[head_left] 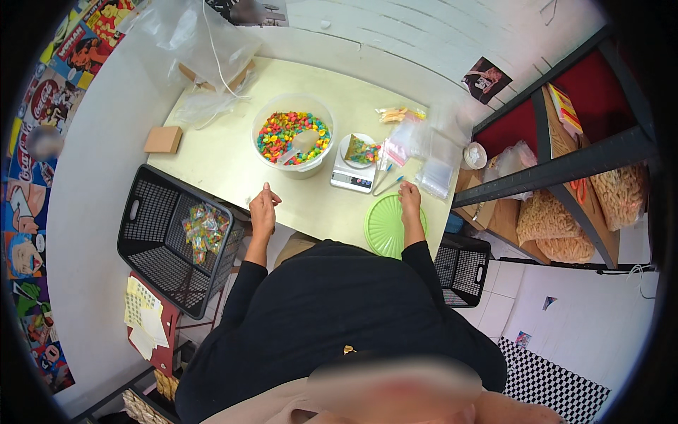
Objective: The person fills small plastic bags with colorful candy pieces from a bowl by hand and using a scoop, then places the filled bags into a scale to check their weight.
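Note:
My left hand is over the front edge of the cream table, holding nothing, with its fingers loosely extended and the index finger and thumb apart. My right hand is above a round green ribbed lid, fingers drawn together; whatever is in them, if anything, is hidden. Its fingertips are close to a blue-tipped pen. A clear tub of colourful candy-like pieces has a translucent scoop lying in it. On the white kitchen scale, a small clear bag of the pieces rests on a plate.
Left of the table, a black crate contains several filled bags. Clear plastic bags lie at the table's right, a brown box at its left edge. A shelf with snack bags stands right; another black crate is below.

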Available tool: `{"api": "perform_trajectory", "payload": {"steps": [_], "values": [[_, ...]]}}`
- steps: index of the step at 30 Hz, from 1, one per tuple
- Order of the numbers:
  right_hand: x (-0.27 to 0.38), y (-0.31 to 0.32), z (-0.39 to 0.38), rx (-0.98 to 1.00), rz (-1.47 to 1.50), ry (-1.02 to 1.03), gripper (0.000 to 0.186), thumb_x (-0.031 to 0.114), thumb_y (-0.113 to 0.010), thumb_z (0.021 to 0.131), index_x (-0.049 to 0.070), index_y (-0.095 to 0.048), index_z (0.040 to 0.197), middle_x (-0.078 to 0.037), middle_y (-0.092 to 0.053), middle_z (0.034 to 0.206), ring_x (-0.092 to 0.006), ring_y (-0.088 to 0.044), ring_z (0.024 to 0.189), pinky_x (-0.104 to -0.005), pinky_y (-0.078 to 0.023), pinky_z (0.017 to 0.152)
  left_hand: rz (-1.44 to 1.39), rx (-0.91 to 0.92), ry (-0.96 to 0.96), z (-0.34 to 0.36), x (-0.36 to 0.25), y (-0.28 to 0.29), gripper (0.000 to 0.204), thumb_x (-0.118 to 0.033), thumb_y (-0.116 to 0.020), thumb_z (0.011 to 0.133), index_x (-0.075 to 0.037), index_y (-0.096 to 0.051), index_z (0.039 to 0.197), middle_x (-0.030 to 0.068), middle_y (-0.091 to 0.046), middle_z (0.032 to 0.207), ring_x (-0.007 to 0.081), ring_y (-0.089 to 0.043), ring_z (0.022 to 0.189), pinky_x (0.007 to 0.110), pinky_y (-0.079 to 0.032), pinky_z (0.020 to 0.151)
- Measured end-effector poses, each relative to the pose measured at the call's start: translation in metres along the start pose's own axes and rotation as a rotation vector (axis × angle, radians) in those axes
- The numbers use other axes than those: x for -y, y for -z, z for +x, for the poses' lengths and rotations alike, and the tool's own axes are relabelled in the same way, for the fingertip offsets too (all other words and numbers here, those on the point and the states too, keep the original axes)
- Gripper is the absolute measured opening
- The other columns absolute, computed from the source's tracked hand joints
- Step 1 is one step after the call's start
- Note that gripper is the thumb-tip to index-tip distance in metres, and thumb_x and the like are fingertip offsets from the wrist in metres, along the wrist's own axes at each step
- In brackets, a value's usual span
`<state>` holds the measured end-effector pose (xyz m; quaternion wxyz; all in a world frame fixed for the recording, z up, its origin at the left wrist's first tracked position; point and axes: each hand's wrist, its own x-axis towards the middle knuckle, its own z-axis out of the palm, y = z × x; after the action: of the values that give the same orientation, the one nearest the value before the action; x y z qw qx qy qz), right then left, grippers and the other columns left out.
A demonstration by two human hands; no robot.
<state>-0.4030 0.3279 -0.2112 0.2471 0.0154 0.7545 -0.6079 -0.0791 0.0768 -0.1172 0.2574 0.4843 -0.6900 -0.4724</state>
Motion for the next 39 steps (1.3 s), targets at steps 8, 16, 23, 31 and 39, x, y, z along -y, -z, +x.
{"api": "perform_trajectory", "payload": {"steps": [8,16,23,31,39], "values": [[0.021,-0.044,0.022,0.086,-0.077,0.027,0.033,0.029,-0.063,0.098,0.004,-0.06,0.12,-0.005,-0.064,0.105,-0.0148,-0.062,0.093,-0.03,-0.051,0.078,-0.227,0.013,0.036,-0.02,-0.025,-0.008,0.039,-0.008,-0.05,0.1,-0.009,-0.044,0.139,0.0127,-0.061,0.106,0.0174,-0.066,0.067,0.033,-0.059,0.056],[0.057,-0.063,0.031,0.197,-0.185,0.278,0.022,0.015,-0.067,0.094,0.0,-0.066,0.109,-0.007,-0.068,0.092,-0.0116,-0.063,0.08,-0.0263,-0.051,0.065,-0.01,0.43,-0.243,-0.024,-0.019,-0.029,0.033,-0.011,-0.065,0.094,-0.005,-0.059,0.126,0.0136,-0.06,0.12,0.0255,-0.066,0.093,0.036,-0.058,0.077],[0.188,-0.032,-0.085,0.641,-0.626,0.68,0.014,0.01,-0.067,0.088,0.001,-0.072,0.098,-0.01,-0.068,0.087,-0.0223,-0.065,0.081,-0.0331,-0.05,0.075,0.012,0.577,-0.504,-0.03,-0.108,-0.041,0.081,-0.029,-0.083,0.08,-0.007,-0.042,0.146,0.0151,-0.049,0.141,0.0296,-0.049,0.131,0.043,-0.046,0.104],[0.254,-0.036,-0.144,0.898,-0.501,0.971,0.01,0.004,-0.067,0.088,0.003,-0.071,0.097,-0.009,-0.063,0.086,-0.0251,-0.061,0.087,-0.0353,-0.049,0.075,-0.453,1.351,-0.227,0.007,-0.162,-0.034,0.111,-0.038,-0.094,0.063,-0.003,-0.034,0.15,0.0125,-0.05,0.142,0.0249,-0.047,0.133,0.04,-0.038,0.11],[0.259,-0.065,-0.17,0.765,-0.405,0.996,0.028,0.002,-0.074,0.079,0.008,-0.072,0.107,-0.008,-0.06,0.105,-0.0274,-0.059,0.097,-0.0378,-0.05,0.083,-0.507,1.156,-0.181,-0.001,-0.141,-0.031,0.091,-0.019,-0.094,0.065,-0.003,-0.047,0.141,0.0084,-0.059,0.115,0.0216,-0.054,0.118,0.037,-0.043,0.101]]}}
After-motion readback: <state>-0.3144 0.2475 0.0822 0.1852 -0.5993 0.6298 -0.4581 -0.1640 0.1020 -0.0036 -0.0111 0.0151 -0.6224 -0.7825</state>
